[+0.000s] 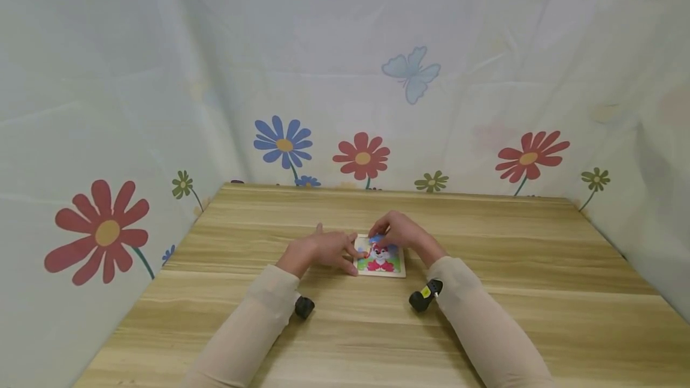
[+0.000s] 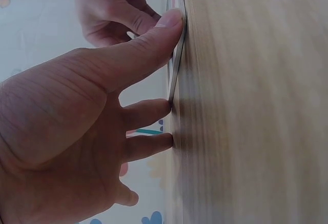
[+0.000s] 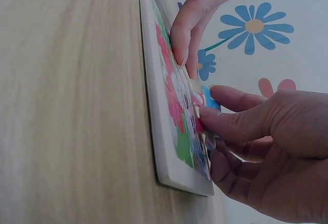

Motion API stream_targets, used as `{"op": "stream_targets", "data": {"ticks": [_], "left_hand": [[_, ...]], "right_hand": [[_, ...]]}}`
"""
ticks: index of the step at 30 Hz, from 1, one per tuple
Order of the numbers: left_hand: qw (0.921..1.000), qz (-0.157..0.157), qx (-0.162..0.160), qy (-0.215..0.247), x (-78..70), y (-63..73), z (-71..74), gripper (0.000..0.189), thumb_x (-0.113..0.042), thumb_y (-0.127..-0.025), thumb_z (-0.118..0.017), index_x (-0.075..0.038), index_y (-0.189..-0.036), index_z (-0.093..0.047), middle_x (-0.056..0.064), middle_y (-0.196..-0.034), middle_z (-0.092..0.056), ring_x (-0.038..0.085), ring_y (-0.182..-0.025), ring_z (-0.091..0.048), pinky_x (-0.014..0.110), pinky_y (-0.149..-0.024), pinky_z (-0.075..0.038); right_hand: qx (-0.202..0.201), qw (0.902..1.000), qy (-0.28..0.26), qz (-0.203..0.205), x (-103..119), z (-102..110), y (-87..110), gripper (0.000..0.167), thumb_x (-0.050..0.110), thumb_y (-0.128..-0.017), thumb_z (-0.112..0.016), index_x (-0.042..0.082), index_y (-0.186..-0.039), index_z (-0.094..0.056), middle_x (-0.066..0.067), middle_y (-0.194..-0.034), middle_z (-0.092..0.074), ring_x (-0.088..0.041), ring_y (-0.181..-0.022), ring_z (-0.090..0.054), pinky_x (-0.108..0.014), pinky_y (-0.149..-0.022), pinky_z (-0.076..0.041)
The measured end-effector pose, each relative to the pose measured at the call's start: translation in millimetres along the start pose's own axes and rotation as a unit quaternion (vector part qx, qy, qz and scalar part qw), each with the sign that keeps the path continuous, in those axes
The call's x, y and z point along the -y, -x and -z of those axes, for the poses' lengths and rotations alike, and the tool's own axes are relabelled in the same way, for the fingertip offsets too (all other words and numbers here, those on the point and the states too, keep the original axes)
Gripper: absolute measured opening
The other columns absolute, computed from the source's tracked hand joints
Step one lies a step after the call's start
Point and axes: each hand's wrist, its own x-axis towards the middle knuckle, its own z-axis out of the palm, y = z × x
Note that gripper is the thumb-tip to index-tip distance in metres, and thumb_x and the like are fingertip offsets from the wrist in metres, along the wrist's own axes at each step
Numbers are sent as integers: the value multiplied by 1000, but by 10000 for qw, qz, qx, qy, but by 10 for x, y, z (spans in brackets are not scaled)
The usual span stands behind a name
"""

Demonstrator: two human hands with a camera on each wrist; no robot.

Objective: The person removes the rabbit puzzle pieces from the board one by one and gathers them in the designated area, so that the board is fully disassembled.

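A small square jigsaw puzzle with a pale wooden frame (image 1: 380, 274) lies flat on the table, showing a red and white cartoon animal on green and blue. At its upper edge my right hand (image 1: 403, 231) pinches a blue puzzle piece (image 3: 208, 98) between thumb and finger; the piece is tilted up from the board in the right wrist view. My left hand (image 1: 329, 248) is at the frame's left side, its index finger extended onto the picture. In the left wrist view the thumb (image 2: 166, 24) touches the frame's edge, with other fingers spread beside it.
The wood-grain table (image 1: 485, 328) extends around the puzzle on all sides. A pale curtain (image 1: 345, 29) printed with flowers and butterflies hangs behind its far edge and at both sides. Black wrist cameras (image 1: 304, 307) hang below both sleeves.
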Motion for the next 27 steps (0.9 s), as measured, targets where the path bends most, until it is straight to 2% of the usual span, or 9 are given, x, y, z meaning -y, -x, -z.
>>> {"op": "stream_targets", "data": {"ticks": [9,18,21,27], "left_hand": [[10000,-42,-15,30,11,10,1,53,-49,-86,-74,-32,-135,-64,10,-160,-33,27,-146,-31,78,-107,2],[10000,-32,-3,77,24,-10,-23,53,-49,-85,-75,-33,-134,-64,11,-159,-33,28,-145,-34,77,-107,1],[9999,-32,-24,94,24,-11,-24,53,-49,-85,-75,-33,-134,-64,11,-160,-33,28,-145,-35,76,-108,2],[9999,-35,-52,85,29,-13,-24,53,-49,-85,-75,-33,-135,-63,9,-160,-32,28,-146,-32,75,-109,3]], "right_hand": [[-248,9996,70,117,-41,15,15,22,-1,-89,-73,5,-109,-77,-4,-103,-74,-19,-92,-62,-36,-84,-54],[-585,9981,190,41,-62,95,82,35,4,-89,-75,7,-124,-71,-5,-105,-71,-22,-98,-62,-40,-86,-52],[-603,9982,15,0,-103,180,142,33,4,-89,-75,5,-122,-72,-7,-109,-71,-22,-99,-63,-42,-88,-53],[-458,9976,-520,38,-298,400,299,29,-3,-91,-69,-4,-120,-70,-13,-112,-72,-21,-87,-70,-40,-85,-56]]}}
